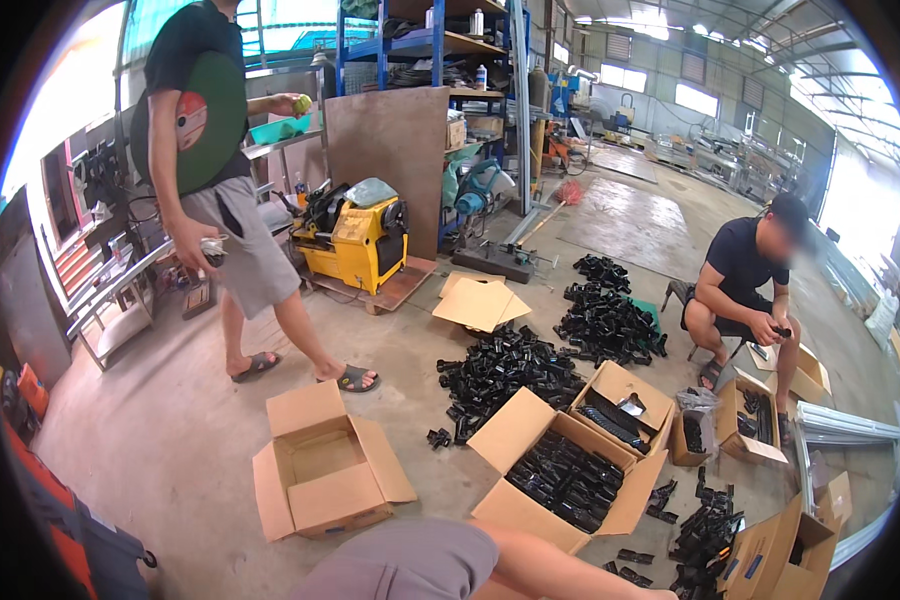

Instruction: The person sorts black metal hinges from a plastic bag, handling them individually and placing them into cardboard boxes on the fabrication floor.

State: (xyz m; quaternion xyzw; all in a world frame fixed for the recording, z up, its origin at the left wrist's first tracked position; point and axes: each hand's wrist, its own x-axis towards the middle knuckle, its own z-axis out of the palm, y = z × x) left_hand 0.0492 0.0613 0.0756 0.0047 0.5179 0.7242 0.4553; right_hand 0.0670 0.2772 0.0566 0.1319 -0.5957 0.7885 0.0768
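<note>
Neither of my hands is in view. A piece of my grey clothing [400, 565] and a bare limb [570, 565] cross the lower edge, and the limb's end is cut off. Just beyond it stands an open cardboard box [638, 490] filled with rows of black plastic parts [567, 480]. To its right, loose black parts [705, 530] lie on the floor. Left of it is another open cardboard box [325, 455], its bare bottom showing. Large heaps of the same black parts [510, 375] spread behind the boxes.
A standing person [205, 120] in grey shorts is at the left, a seated person [745, 265] at the right, handling a small dark part. A yellow machine [355, 245] rests on a board. Further boxes [745, 425] and white metal frames [850, 430] stand at the right.
</note>
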